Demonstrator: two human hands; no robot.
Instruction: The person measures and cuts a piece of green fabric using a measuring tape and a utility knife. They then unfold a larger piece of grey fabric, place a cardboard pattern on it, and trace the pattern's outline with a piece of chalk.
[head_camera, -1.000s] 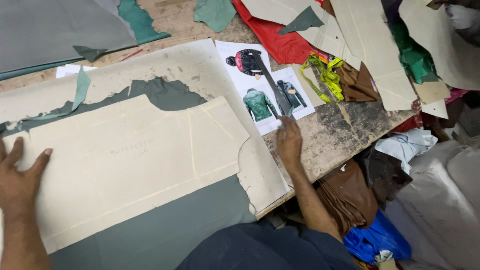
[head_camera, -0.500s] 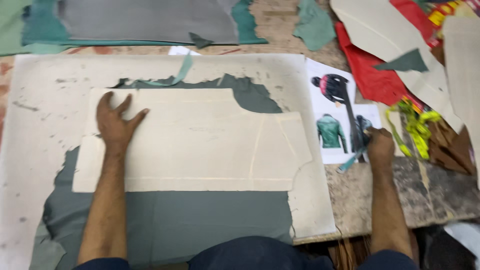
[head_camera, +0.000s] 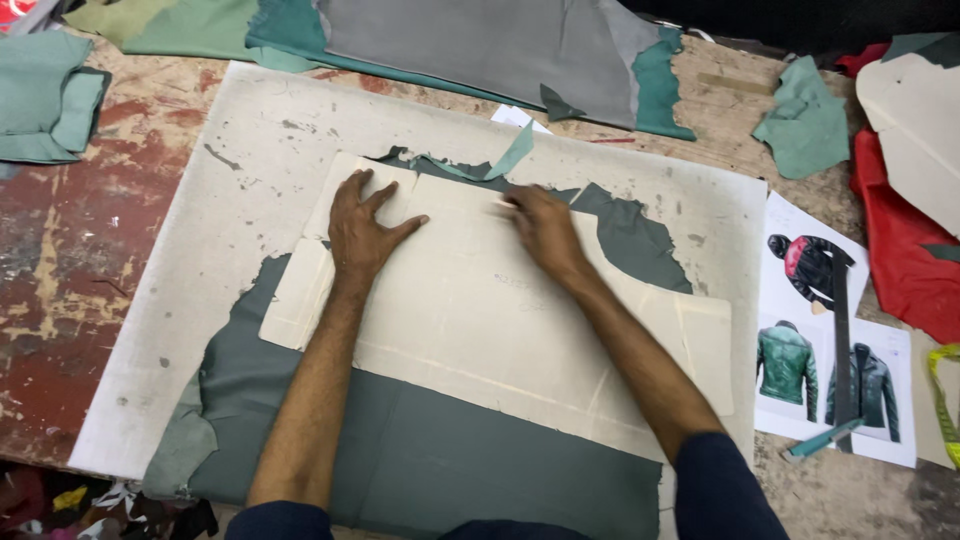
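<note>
Nearest me, the dark green leather (head_camera: 470, 470) runs off the near edge of the pale cutting board (head_camera: 200, 230). On it lies the cream paper pattern (head_camera: 500, 330), reaching toward the board's far edge. My left hand (head_camera: 365, 228) lies flat on the pattern's far left corner, fingers spread and pressing down. My right hand (head_camera: 540, 225) rests beside it near the pattern's far edge, palm down; it is blurred, so I cannot tell how the fingers sit.

I judge this to be the step of settling the pattern on the hide; next it needs steady holding so the outline can be marked.

Half a second ago my right hand was out at the board's right edge, by the jacket pictures (head_camera: 830, 340); now it is on the pattern.
</note>
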